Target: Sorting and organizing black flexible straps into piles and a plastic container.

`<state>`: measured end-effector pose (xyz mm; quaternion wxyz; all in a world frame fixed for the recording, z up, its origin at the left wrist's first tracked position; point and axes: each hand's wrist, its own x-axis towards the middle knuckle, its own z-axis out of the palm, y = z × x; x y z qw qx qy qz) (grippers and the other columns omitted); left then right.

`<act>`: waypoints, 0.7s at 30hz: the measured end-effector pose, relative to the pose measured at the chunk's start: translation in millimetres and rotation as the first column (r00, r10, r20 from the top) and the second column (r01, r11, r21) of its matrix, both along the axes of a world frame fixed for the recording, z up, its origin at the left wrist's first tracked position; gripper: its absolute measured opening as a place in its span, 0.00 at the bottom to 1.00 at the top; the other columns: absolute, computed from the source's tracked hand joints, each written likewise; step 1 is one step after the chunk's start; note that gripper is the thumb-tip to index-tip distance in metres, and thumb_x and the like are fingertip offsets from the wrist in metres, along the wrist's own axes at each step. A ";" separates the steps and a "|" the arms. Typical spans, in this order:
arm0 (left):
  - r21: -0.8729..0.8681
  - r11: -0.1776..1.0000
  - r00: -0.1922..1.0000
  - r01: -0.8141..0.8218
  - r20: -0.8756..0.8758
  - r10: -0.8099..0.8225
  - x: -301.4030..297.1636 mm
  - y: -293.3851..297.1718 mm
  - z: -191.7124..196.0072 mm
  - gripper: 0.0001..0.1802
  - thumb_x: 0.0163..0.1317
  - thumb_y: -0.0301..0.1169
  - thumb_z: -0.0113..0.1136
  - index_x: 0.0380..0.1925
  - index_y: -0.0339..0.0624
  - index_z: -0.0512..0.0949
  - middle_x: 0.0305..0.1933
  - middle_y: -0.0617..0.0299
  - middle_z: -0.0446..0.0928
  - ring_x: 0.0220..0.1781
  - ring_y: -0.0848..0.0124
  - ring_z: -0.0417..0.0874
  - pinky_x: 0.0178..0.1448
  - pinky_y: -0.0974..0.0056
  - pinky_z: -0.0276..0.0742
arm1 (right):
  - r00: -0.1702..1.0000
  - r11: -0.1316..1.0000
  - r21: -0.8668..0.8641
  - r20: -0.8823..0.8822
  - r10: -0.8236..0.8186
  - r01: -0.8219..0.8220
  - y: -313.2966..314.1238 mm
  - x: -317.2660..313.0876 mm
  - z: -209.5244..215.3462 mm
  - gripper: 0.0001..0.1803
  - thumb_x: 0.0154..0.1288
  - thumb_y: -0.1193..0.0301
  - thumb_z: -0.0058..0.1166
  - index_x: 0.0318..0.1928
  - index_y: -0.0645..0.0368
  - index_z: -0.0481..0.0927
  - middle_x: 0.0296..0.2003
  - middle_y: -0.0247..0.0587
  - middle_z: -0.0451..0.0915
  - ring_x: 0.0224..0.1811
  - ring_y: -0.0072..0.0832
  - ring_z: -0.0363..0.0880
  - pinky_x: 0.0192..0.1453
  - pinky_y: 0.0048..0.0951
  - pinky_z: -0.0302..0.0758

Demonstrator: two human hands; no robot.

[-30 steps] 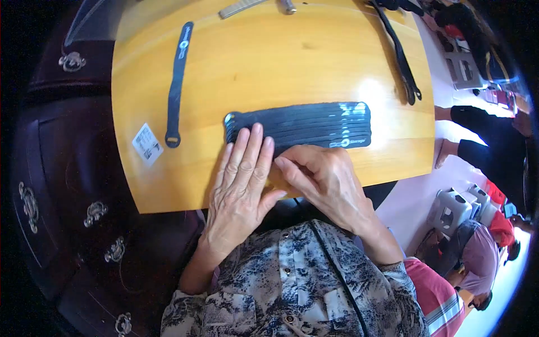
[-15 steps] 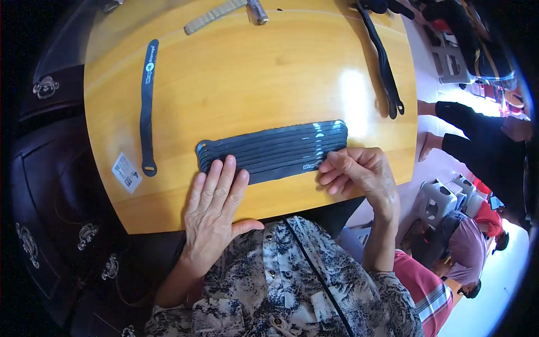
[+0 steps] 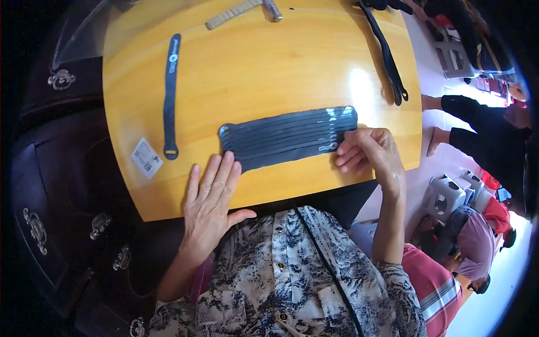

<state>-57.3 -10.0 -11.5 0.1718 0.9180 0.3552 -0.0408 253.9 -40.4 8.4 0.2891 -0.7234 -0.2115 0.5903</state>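
Note:
A fanned row of black cable straps (image 3: 286, 137) lies overlapped near the table's front edge, slotted ends at the left and pale print at the right. My left hand (image 3: 210, 196) is flat with fingers spread, its fingertips at the row's lower left corner. At the row's right end, my right hand (image 3: 370, 151) has thumb and forefinger pinched on the edge of a cable strap, the other fingers curled beneath. Exactly how much of the strap sits between them is hidden. One single black strap (image 3: 170, 101) lies lengthwise farther left, slot end nearest me.
On the wooden table (image 3: 269, 73) are a white label (image 3: 147, 158) at left, a beige strap (image 3: 233, 15) and a small metallic cylinder (image 3: 273, 10) at the far side, and more black straps (image 3: 384, 50) at right. Dark carved furniture (image 3: 62, 185) stands left; people and grey stools (image 3: 446, 196) are right.
The view has shifted, so the table sits farther right and higher. My left hand has slid leftward off the straps to their corner. My right hand stays at the right end.

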 end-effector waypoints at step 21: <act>0.085 0.984 0.979 -0.157 0.146 0.144 65.8 28.4 -7.5 0.38 0.55 0.40 0.60 0.68 0.50 0.60 0.73 0.56 0.53 0.74 0.56 0.53 0.73 0.50 0.49 | 0.277 0.494 0.108 0.919 0.281 -0.863 16.2 -47.2 -24.7 0.34 0.61 0.52 0.50 0.67 0.45 0.63 0.70 0.31 0.56 0.73 0.33 0.50 0.75 0.42 0.46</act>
